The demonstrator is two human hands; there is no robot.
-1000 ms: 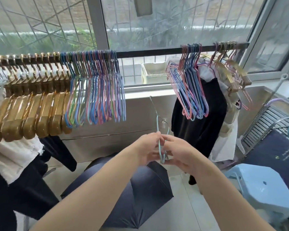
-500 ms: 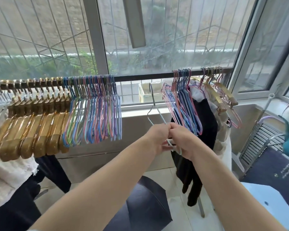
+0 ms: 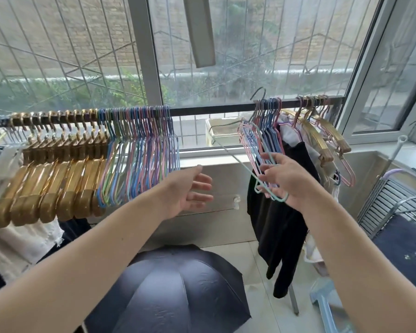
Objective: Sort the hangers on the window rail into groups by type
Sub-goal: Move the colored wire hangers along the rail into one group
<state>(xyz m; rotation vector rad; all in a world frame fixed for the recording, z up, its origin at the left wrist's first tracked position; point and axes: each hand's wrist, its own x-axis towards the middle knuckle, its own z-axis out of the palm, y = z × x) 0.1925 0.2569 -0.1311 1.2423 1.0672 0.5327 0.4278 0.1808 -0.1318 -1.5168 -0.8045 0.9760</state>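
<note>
A dark window rail (image 3: 214, 109) carries several gold hangers (image 3: 46, 179) at the left, with a dense row of coloured wire hangers (image 3: 142, 152) beside them. At the right hang a smaller bunch of coloured wire hangers (image 3: 267, 121) and a few more gold hangers (image 3: 322, 133). My right hand (image 3: 291, 181) holds a pale teal wire hanger (image 3: 268, 194) by its lower end, tilted, in front of the right bunch. Its dark hook (image 3: 259, 92) rises just above the rail. My left hand (image 3: 190, 188) is spread and holds nothing, between the two wire groups.
A black garment (image 3: 279, 217) hangs under the right bunch. An open dark umbrella (image 3: 178, 289) lies on the floor below my arms. A light blue stool (image 3: 327, 306) and a folded metal rack (image 3: 389, 207) stand at the right. White cloth (image 3: 15, 241) hangs under the left gold hangers.
Both hands held the teal hanger low together. My left hand has let go and moved left; my right hand has raised the hanger up to the rail by the right bunch.
</note>
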